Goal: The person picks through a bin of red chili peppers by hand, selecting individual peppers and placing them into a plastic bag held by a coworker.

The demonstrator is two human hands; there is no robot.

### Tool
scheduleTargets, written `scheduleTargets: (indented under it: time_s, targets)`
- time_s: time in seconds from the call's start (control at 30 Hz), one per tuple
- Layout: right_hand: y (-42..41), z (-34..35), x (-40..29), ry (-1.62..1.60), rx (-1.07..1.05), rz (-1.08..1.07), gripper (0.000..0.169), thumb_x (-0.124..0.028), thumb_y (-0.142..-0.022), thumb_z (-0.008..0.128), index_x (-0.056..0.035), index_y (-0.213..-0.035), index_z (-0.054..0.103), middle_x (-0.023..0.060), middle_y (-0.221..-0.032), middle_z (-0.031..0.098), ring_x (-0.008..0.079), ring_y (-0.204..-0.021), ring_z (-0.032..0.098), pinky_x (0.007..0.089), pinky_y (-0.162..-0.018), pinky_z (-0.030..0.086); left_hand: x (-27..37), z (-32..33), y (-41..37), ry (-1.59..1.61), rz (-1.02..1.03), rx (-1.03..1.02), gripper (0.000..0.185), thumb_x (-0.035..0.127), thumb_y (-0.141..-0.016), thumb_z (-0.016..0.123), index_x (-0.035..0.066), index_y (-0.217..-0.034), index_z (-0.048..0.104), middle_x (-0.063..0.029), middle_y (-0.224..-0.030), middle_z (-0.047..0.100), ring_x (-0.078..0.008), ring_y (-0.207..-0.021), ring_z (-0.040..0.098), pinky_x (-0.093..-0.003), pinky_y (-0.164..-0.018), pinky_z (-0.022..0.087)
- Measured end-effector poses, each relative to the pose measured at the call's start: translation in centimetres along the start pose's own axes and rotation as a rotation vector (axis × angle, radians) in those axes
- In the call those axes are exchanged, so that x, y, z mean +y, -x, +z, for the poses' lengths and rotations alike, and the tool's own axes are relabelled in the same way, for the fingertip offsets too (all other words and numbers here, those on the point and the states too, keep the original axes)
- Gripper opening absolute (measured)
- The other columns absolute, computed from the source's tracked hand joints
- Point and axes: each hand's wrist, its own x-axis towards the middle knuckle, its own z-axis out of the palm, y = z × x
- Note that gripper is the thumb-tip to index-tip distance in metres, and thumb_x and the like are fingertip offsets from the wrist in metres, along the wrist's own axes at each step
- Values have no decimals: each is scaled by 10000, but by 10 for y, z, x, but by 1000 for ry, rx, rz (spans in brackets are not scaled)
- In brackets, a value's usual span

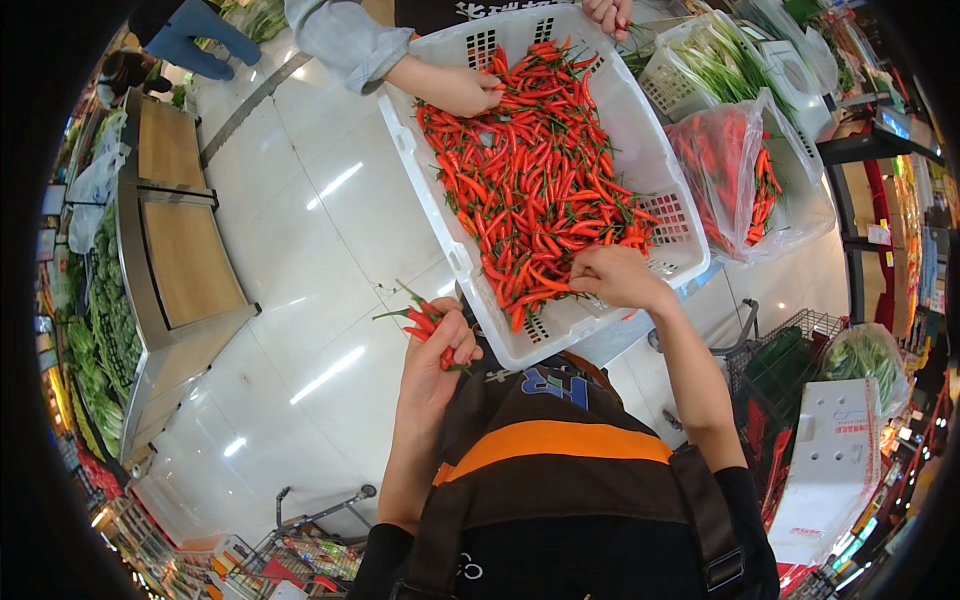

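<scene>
A large white plastic basket [424,199] stands before me, with many red chili peppers [525,172] spread over its bottom. My left hand [442,337], outside the basket's near left side, is closed around several red chilies with green stems [424,319]. Inside the near right part of the basket, my right hand [611,277] has its fingers curled down at the chilies, with a red chili [549,280] at its fingertips. Across from me, another person's hand [465,90] pinches at chilies in the basket, and that person's other hand [607,13] holds a chili beyond the far rim.
Right of the basket lies a clear plastic bag of red chilies [720,180], near a white basket of green onions [675,82]. A shopping cart [814,326] and a white foam box [825,465] are at lower right. Vegetable shelves [135,300] line the left; another cart [300,551] stands at lower left.
</scene>
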Motion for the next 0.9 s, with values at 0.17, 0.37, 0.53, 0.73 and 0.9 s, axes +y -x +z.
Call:
scheduleTargets:
  time_s: [0.17,0.37,0.53,0.73,0.9]
  targets:
    - [13,3,3,-766,-80,-45,112,-123,-871,647,-18,-855,614,-28,-704,546,44,-660,447,229,-568,368,-6,35,-7,-240,-118,-10,317,193,-949,545,18,-1211,510,13,-668,409,-84,-533,432,-267,-562,457]
    - [-5,12,-33,-717,-29,-232,101,-106,-858,645,-11,-862,611,-9,-702,575,60,-663,471,239,-587,390,-9,45,-16,-311,-23,67,252,229,-921,598,21,-1054,550,-7,-681,473,-118,-574,499,-279,-543,447]
    - [-43,26,-20,-77,276,-118,203,-311,-821,644,-118,-885,648,55,-889,592,255,-825,619,390,-655,472,2,12,-14,-112,20,118,290,320,-907,610,66,-1028,538,5,-687,439,-113,-594,461,-272,-533,419]
    - [-56,38,-10,154,203,-248,153,-259,-807,649,-110,-842,646,65,-862,597,268,-819,622,396,-633,473,6,2,-14,-3,-5,168,266,313,-891,637,62,-933,560,10,-689,462,-109,-597,472,-273,-541,429]
    - [-26,2,-8,-82,335,-174,124,-198,-814,646,-74,-823,642,69,-791,585,227,-704,601,351,-595,451,2,-2,-14,-10,19,170,232,297,-898,630,78,-908,557,5,-703,489,-120,-627,509,-277,-540,445]
